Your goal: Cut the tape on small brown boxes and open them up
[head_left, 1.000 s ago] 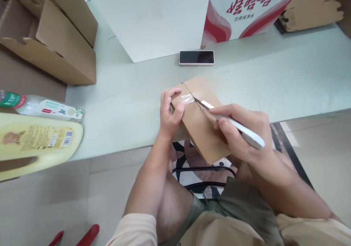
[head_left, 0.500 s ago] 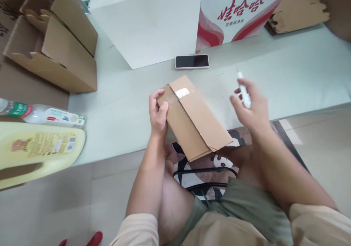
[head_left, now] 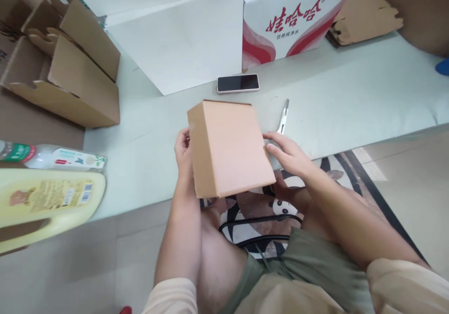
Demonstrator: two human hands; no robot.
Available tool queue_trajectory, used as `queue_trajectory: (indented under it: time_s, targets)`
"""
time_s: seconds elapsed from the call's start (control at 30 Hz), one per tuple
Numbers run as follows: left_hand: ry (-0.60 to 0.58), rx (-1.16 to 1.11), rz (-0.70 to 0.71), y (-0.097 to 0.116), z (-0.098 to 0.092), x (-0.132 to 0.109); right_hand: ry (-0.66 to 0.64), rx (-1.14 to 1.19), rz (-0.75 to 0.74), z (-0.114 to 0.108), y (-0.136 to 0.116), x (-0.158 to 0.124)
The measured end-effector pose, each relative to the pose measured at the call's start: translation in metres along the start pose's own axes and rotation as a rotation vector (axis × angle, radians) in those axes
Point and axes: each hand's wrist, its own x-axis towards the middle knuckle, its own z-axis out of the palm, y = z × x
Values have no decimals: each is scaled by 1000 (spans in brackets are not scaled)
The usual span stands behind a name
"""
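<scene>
A small brown cardboard box (head_left: 236,146) is held tilted over the table's front edge, a broad plain face turned up toward me. My left hand (head_left: 183,148) grips its left side, with the fingertips partly hidden behind the box. At the right edge, my right hand (head_left: 286,151) has its thumb and fingers on the cardboard. Just beyond that hand, a white utility knife (head_left: 283,117) lies on the table.
A phone (head_left: 238,83) lies behind the box, before large white boxes (head_left: 185,43) and a red-and-white carton (head_left: 294,29). Open cardboard boxes (head_left: 84,80), a plastic bottle (head_left: 70,157) and a yellow jug (head_left: 80,190) are at left. Flattened cardboard (head_left: 366,17) lies back right.
The utility knife has left my right hand and lies on the table. That hand has moved left onto the box, which has been turned so its taped side no longer shows.
</scene>
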Motion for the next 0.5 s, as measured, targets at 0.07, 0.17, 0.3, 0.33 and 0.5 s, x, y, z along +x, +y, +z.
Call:
queue_trajectory:
  time_s: [0.07, 0.17, 0.3, 0.33, 0.5]
  targets:
    - [-32, -87, -39, 3, 1, -2, 6, 131, 40, 0, -5, -1]
    - [-186, -239, -55, 4, 0, -3, 96, 288, 40, -2, -4, -1]
    - [-355, -219, -49, 2, -2, -5, 217, 429, 37, -3, 5, 1]
    - [-343, -194, -42, 1, -3, -4, 245, 465, 44, -3, 7, 2]
    - [-151, -173, -23, -1, -7, 4, 219, 596, 138, 0, 13, 4]
